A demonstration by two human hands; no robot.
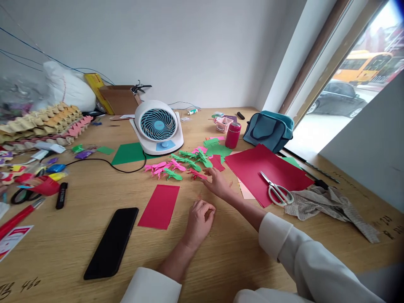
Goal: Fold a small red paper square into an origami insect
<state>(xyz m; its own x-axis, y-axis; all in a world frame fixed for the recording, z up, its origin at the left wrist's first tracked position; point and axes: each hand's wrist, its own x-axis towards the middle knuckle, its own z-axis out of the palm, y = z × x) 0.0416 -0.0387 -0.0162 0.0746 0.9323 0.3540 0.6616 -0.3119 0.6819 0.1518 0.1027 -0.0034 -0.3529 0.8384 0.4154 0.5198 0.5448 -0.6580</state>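
Observation:
My right hand [218, 183] reaches forward over the wooden table [221, 248], fingers stretched out, its tips at a red folded paper figure [197, 174] in a cluster of pink and green folded paper figures [176, 165]. My left hand [198, 221] rests on the table nearer me with its fingers curled in loosely; nothing shows in it. A red paper rectangle [159, 206] lies just left of my left hand. A black phone [112, 242] lies further left.
A small white and blue fan [157, 125] stands behind the figures on green paper. To the right are red sheets [265, 168] with scissors [277, 190], a grey cloth [331, 204], a teal bag [269, 129] and a red flask [232, 134]. Clutter fills the left edge.

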